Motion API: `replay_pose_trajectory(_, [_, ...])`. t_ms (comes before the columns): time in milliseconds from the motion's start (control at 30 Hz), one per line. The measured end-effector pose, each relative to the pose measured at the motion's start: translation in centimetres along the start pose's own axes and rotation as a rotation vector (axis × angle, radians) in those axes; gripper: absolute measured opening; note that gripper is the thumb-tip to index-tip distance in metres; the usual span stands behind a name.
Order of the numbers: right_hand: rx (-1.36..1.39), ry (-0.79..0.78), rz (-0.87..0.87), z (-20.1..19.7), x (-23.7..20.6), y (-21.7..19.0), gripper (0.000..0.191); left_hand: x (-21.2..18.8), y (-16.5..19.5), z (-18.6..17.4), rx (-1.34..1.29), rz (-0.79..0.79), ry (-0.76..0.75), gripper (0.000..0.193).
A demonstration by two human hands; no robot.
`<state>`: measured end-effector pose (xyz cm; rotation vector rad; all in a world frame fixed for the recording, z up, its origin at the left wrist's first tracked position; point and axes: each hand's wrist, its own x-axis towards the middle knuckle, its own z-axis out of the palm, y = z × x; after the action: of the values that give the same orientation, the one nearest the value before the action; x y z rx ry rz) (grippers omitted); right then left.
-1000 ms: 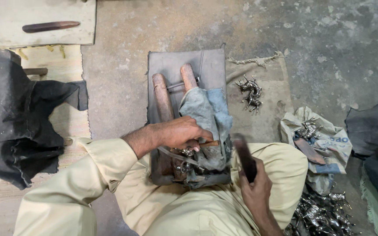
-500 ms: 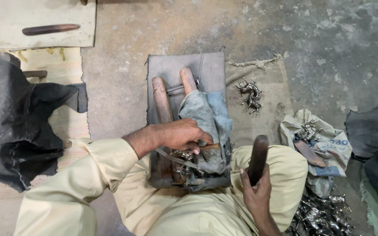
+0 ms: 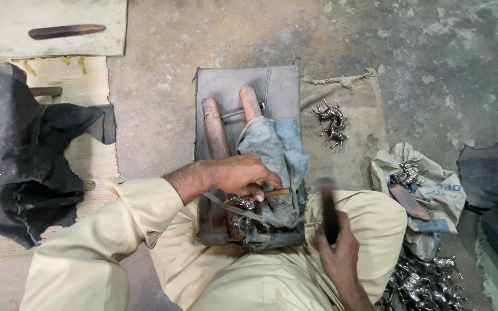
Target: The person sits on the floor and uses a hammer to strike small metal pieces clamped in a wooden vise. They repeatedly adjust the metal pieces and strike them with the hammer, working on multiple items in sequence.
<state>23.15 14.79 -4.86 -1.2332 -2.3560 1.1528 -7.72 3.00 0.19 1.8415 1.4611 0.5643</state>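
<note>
I sit on the floor with a grey work block (image 3: pixel 230 86) between my knees. Two wooden clamp arms (image 3: pixel 214 126) lie on it, partly wrapped in a blue-grey cloth (image 3: pixel 275 155). My left hand (image 3: pixel 240 175) grips a thin chisel-like tool with a wooden handle, its point resting on a small shiny metal figure (image 3: pixel 240 203) held at the near end of the clamp. My right hand (image 3: pixel 336 253) holds a dark wooden mallet (image 3: pixel 328 210) upright over my right thigh, to the right of the block.
Small metal animal figures (image 3: pixel 332 124) lie on a mat right of the block; more sit on a crumpled bag (image 3: pixel 427 184) and in a pile (image 3: pixel 425 282) at bottom right. Black cloth (image 3: pixel 18 150) lies left. A dark stick (image 3: pixel 67 30) rests on a board, top left.
My right hand has swung the mallet from tilted near the block to upright and slightly rightward. The left hand stays on the tool and figure.
</note>
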Motion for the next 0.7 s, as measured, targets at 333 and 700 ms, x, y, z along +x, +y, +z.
replay_pose_trajectory(333, [-0.058, 0.023, -0.132, -0.1, 0.3, 0.6, 0.046, 0.0, -0.4, -0.3, -0.006, 0.006, -0.013, 0.045])
replay_pose_trajectory(700, [-0.264, -0.165, -0.031, -1.1, 0.5, 0.0, 0.045, 0.1, -0.9, -0.2, -0.016, 0.048, 0.018, 0.047])
